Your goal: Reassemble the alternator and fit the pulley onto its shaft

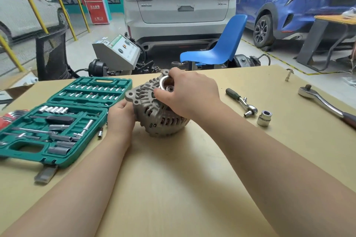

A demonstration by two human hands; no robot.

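Alternator (pixel 154 113) housing stood assembled near the tabletop's far edge; left hand (pixel 120 117) gripped its side. Right hand (pixel 189 96) fingers pinched the pulley (pixel 163 82) at the shaft; tightening apparently remained.

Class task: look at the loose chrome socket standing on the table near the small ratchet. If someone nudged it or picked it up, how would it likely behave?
The socket stands on its flat end, short and wide, so a light nudge would probably slide it rather than tip it. Knocked onto its round side, it would likely roll across the table. Its polished metal suggests it is stiff, heavy for its size, and possibly slippery.

Head view, forward-down, close over table (pixel 192 188).
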